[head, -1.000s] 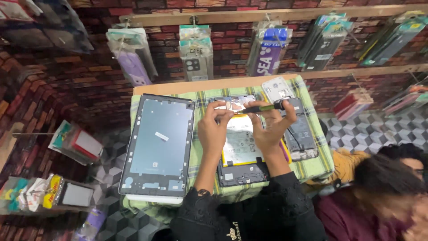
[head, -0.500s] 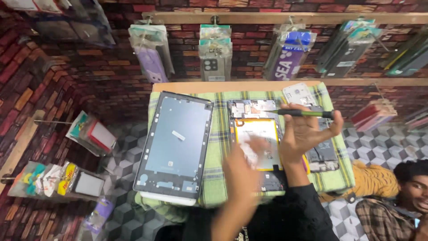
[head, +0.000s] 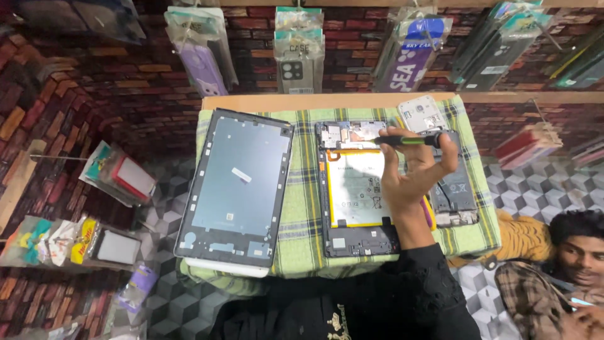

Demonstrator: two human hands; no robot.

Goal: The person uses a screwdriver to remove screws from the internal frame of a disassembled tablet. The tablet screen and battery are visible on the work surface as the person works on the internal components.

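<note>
Only the right hand (head: pixel 412 173) shows – fingers spread, a green-and-black screwdriver (head: pixel 409 140) pinched at its fingertips, tip over the top edge of the opened tablet (head: pixel 352 182). That tablet lies on a checked cloth (head: pixel 302 208) on the surface – its detached back cover (head: pixel 238 186) just left, another opened device (head: pixel 456 189) to the right. Left hand is out of view

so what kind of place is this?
Likely a phone and tablet repair stall: an opened tablet on a checked cloth, a screwdriver in the right hand, packaged phone cases hanging on the wall.
</note>
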